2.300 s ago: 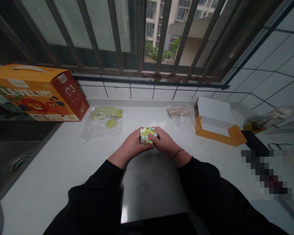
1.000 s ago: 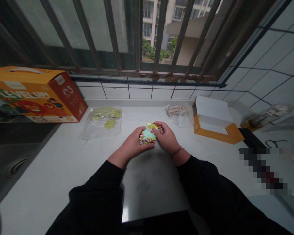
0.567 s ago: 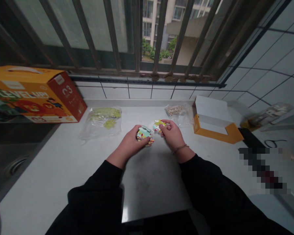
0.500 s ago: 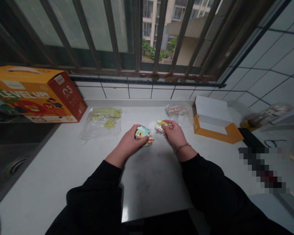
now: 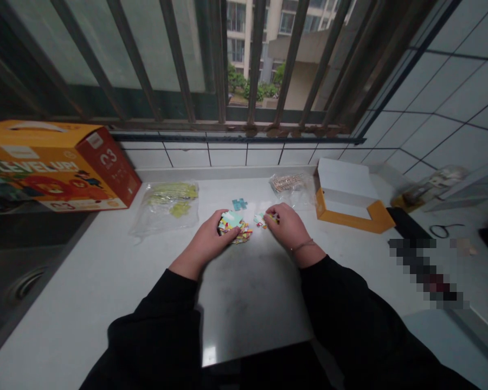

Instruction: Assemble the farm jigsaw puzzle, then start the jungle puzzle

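A stack of colourful jigsaw puzzle pieces (image 5: pixel 232 219) is gripped in my left hand (image 5: pixel 209 239), thumb across the front and a pale green piece on top. My right hand (image 5: pixel 288 230) pinches a few smaller puzzle pieces (image 5: pixel 260 220) in white, yellow and red, just to the right of the stack. On the counter beyond both hands lies a teal puzzle piece (image 5: pixel 239 204), touched by neither hand.
An orange carry box (image 5: pixel 61 168) stands at the left beside the sink (image 5: pixel 20 271). Plastic bags, one with yellow-green pieces (image 5: pixel 173 197) and one with brown patterned pieces (image 5: pixel 287 183), lie near the wall. An opened white-and-orange box (image 5: pixel 350 200) sits at right.
The teal piece now lies on the counter beyond my hands, where none showed before. My right hand is slightly lower, still holding pieces. The whole view has shifted a little.
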### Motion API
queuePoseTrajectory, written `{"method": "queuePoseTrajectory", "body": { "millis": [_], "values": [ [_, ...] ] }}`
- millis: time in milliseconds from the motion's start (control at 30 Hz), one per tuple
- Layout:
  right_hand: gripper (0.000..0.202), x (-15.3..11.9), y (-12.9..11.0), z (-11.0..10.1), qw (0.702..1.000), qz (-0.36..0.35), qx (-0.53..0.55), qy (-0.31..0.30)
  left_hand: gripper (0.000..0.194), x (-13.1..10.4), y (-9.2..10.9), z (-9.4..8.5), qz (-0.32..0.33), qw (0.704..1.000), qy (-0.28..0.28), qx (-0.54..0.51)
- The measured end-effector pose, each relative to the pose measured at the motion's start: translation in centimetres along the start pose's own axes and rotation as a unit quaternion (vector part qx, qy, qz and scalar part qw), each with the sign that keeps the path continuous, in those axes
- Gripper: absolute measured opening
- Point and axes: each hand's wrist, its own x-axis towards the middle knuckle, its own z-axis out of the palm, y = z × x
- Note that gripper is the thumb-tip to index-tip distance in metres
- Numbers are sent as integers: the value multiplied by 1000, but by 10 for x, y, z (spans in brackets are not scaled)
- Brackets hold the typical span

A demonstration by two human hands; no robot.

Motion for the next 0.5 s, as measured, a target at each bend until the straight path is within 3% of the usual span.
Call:
{"method": "queuePoseTrajectory", "body": {
  "millis": [67, 167, 367, 500],
  "values": [
    [17, -7, -3, -1, 998, -39, -36, -46, 59, -1, 2, -1, -3, 1000, -6, 1],
    [22, -24, 1, -7, 993, -17, -91, -69, 61, -1, 5, -2, -12, 1000, -10, 7],
    [24, -58, 20, -26, 977, 86, -193, 5, 64, -1, 4, 0, -15, 1000, -19, 12],
    [27, -59, 7, -20, 984, 20, -171, 48, 65, -2, 4, 0, -7, 1000, -22, 0]
  ]
}}
